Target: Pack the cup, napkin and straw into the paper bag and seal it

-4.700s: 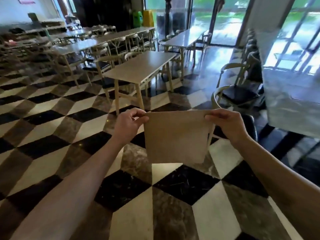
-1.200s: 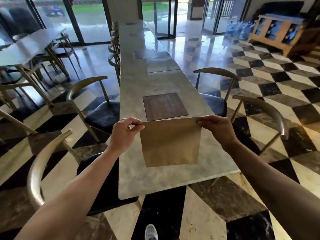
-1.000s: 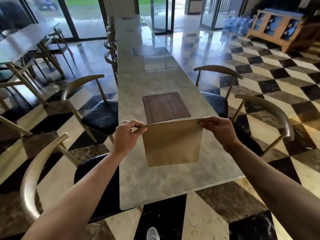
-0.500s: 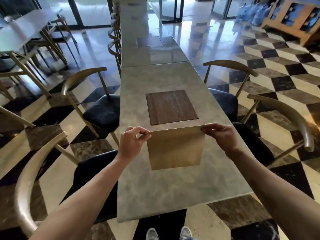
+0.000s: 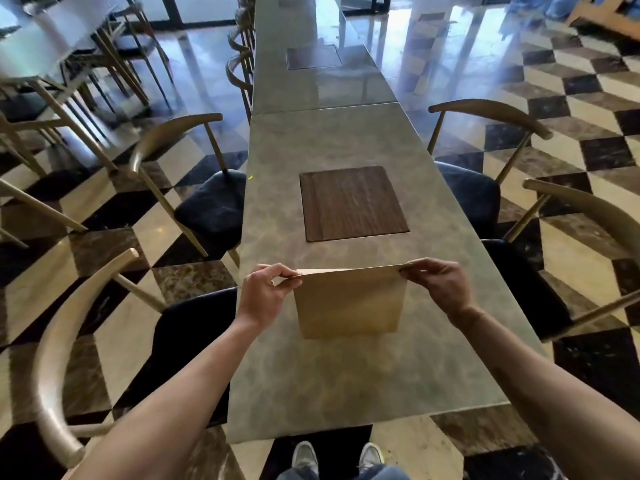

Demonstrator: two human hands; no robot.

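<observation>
A flat brown paper bag [image 5: 348,303] hangs upright above the near end of a long grey stone table [image 5: 332,386]. My left hand [image 5: 265,294] pinches its top left corner. My right hand [image 5: 438,287] pinches its top right corner. The bag's mouth looks nearly flat, and its lower edge is close to the tabletop. No cup, napkin or straw shows anywhere in the head view.
A dark wooden square inlay [image 5: 351,202] lies in the table beyond the bag. Curved-back chairs stand at the left [image 5: 194,195] and right [image 5: 485,188] of the table, another at my near left [image 5: 69,341]. My shoes [image 5: 337,457] touch the table's end.
I turned from the open floor to the long table and stepped up to its end. The bag, held by both hands throughout, has come down lower over the tabletop.
</observation>
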